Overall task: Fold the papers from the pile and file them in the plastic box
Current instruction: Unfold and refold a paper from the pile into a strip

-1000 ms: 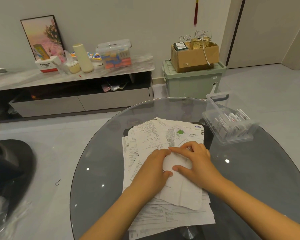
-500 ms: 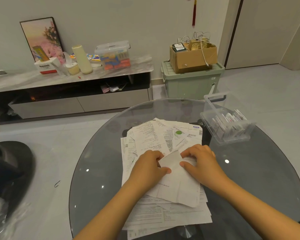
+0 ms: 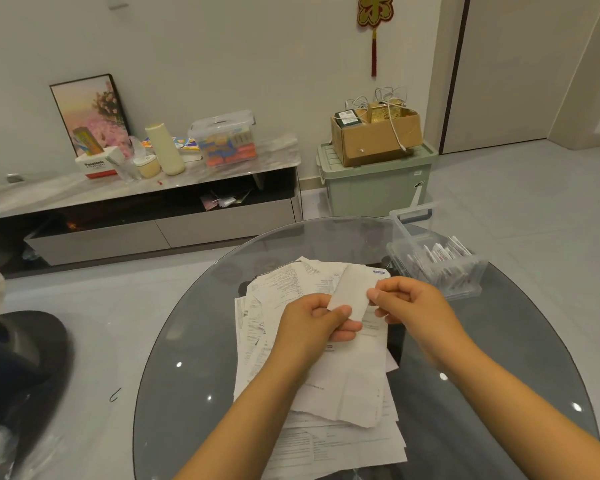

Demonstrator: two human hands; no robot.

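Pinching a folded slip of paper [image 3: 352,289] between thumb and fingers, the left hand [image 3: 312,323] grips its lower edge while the right hand [image 3: 409,303] nips its right edge. Both hold it raised just above the pile of papers [image 3: 326,410], which is spread across the round glass table [image 3: 499,375]. On the table's far right stands the clear plastic box [image 3: 440,268], folded papers standing upright inside it.

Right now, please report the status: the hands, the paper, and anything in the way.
Left hand and right hand both pinch the folded paper, held above the pile. Plastic box open, partly filled. Nothing blocks the path.
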